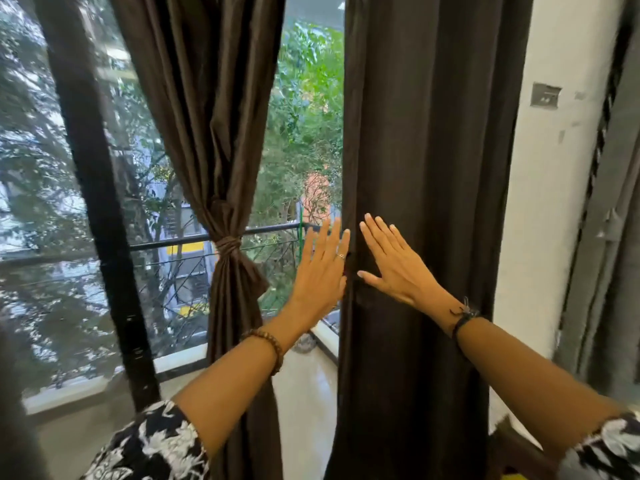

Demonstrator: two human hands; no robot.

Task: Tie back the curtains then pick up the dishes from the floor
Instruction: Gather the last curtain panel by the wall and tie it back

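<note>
Two dark brown curtains hang at a tall window. The left curtain [214, 116] is gathered and bound at its waist by a brown tie [227, 244]. The right curtain [429, 168] hangs loose and straight. My left hand [322, 268] is raised with straight fingers at the loose curtain's left edge. My right hand [391, 265] lies flat with spread fingers on the front of that curtain. Neither hand holds anything. No dishes are in view.
A black window frame post [93, 188] stands at the left, with a balcony railing [173, 242] and trees behind the glass. A white wall [547, 202] with a grey switch plate [545, 95] is to the right, and grey drapery [609, 237] hangs at the far right.
</note>
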